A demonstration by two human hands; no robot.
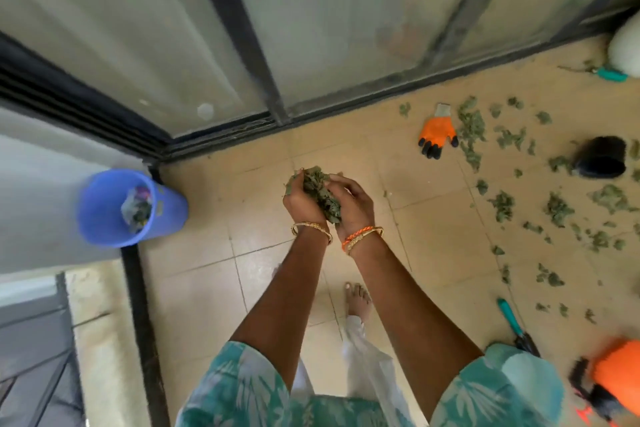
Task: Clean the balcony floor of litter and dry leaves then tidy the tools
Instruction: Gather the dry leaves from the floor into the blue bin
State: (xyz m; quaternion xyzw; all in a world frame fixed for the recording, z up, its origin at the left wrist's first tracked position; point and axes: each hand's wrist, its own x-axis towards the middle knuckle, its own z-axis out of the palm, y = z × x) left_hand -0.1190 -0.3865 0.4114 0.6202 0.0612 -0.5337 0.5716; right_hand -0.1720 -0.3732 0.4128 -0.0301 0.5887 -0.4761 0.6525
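Observation:
A clump of dry green leaves (pixel 318 192) is cupped between both my hands, above the tiled floor (pixel 207 253) at mid-frame. My left hand (pixel 299 203) curls round its left side and my right hand (pixel 353 201) round its right. A blue bin (pixel 104 215) with litter inside stands to the left, in the corner by the door frame, apart from my hands. Several loose dry leaves (pixel 557 208) lie scattered over the tiles on the right.
An orange glove (pixel 437 133) lies near the sliding glass door (pixel 346 28). A black pot (pixel 602 157) lies on its side at right. Teal-handled shears (pixel 516 326) lie at lower right, next to an orange object (pixel 616 378). A teal tool (pixel 611 73) lies far right. My bare foot (pixel 358 300) is below my hands.

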